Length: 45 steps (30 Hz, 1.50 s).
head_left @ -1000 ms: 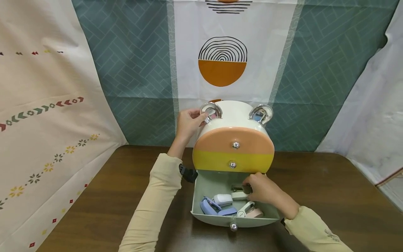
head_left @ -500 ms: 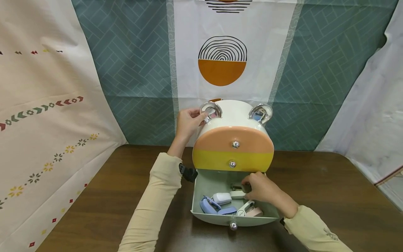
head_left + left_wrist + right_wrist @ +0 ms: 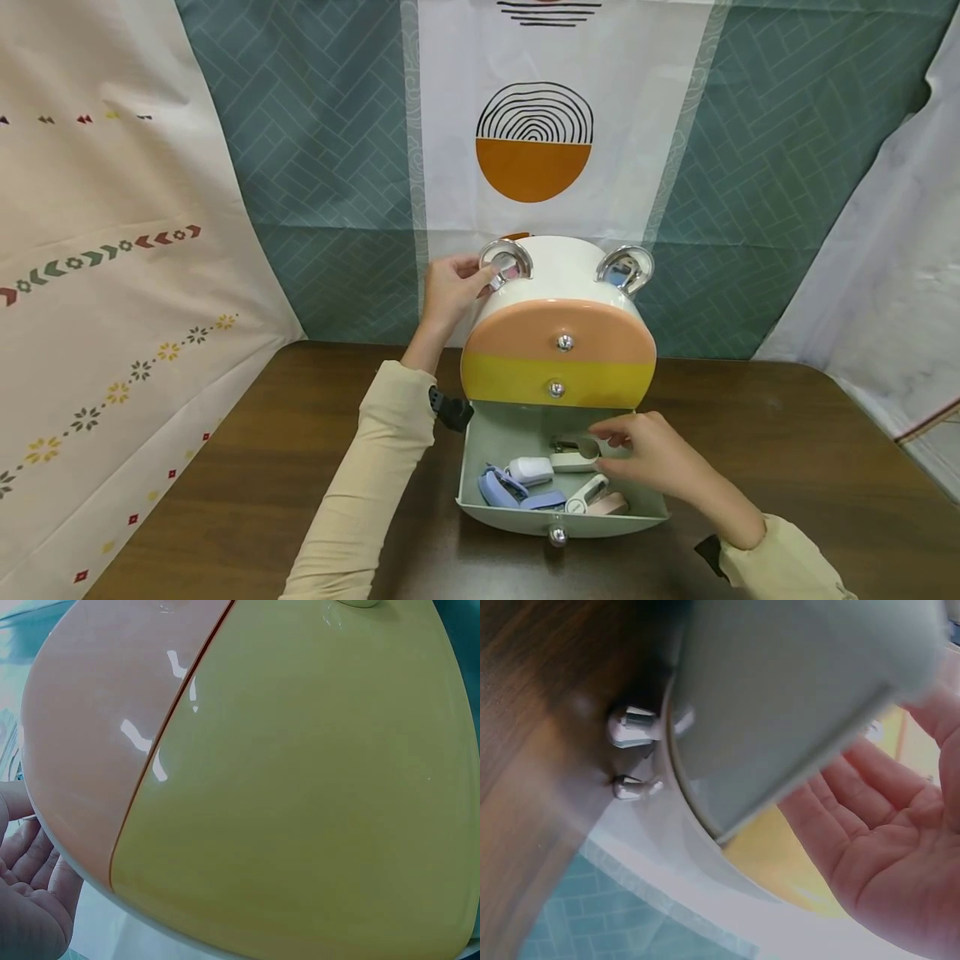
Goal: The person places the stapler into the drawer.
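Note:
My left hand [image 3: 448,293] grips the silver ring-shaped ear [image 3: 506,262] at the left top of a small white chest of drawers [image 3: 564,265], thumb in front. Its fingers also show at the chest's edge in the left wrist view. Below the orange and yellow drawer fronts, a pale green bottom drawer [image 3: 502,423] stands pulled out. My right hand [image 3: 651,454] hovers over its right side, fingers loosely spread and holding nothing. Nearest to it lies a white stapler-like item [image 3: 574,462] with a dark round part. Beside that sit a white item [image 3: 531,471] and a blue stapler [image 3: 501,487].
A white item with a round end [image 3: 587,495] and a pinkish one [image 3: 609,505] lie at the drawer's front right. A silver knob [image 3: 557,536] juts from the drawer front. The chest stands on a dark wooden table [image 3: 300,442], with patterned cloth [image 3: 337,167] behind.
My right hand has let go of the white stapler-like item and drawn back to the right, its fingers parting. My left hand stays on the ear.

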Tool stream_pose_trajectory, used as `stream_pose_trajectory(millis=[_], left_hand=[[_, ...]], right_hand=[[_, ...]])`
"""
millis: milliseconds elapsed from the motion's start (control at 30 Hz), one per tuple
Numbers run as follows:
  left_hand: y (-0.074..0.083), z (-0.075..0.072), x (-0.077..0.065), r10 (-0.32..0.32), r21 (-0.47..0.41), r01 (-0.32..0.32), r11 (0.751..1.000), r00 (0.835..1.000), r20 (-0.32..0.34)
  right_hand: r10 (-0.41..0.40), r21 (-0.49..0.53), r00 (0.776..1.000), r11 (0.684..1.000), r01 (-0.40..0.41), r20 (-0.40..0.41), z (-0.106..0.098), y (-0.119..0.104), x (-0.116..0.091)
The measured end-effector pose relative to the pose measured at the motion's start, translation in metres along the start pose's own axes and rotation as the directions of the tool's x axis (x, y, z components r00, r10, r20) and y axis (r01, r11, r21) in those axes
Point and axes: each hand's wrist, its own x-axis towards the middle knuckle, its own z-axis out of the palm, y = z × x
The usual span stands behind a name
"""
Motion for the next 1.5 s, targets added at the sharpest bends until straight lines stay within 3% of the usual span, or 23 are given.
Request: stream_pose_trajectory(millis=[367,567,867,933,1067,1200,1500], left_hand=[[0.003,0.000,0.000,-0.011,0.001,0.011,1.000,1.000,0.002],[0.003,0.000,0.001,-0.017,0.005,0.017,1.000,1.000,0.000],[0.002,-0.001,0.001,0.011,0.000,-0.011,1.000,1.000,0.005],[0.001,-0.001,0.001,0.013,-0.005,-0.013,1.000,1.000,0.006],[0.001,0.000,0.001,-0.007,-0.002,0.007,1.000,1.000,0.003],[0.001,0.000,0.001,-0.014,0.005,0.014,1.000,1.000,-0.004],[0.001,0.000,0.001,0.001,-0.001,-0.001,1.000,1.000,-0.001]], right_hand=[[0.048,0.147,0.993,0.989,-0.032,-0.106,-0.013,-0.026,-0.035],[0.008,0.223,0.977,0.974,0.041,-0.214,-0.003,-0.038,-0.051],[-0.101,0.305,0.969,0.937,0.168,-0.224,0.027,-0.041,-0.064],[-0.105,0.326,0.973,0.930,0.168,-0.204,0.033,-0.041,-0.064],[-0.068,0.377,0.994,0.921,0.096,-0.085,0.040,-0.042,-0.066],[-0.074,0.368,0.997,0.927,0.070,-0.004,0.047,-0.043,-0.063],[-0.078,0.243,0.996,0.968,0.067,0.035,0.063,-0.043,-0.057]])
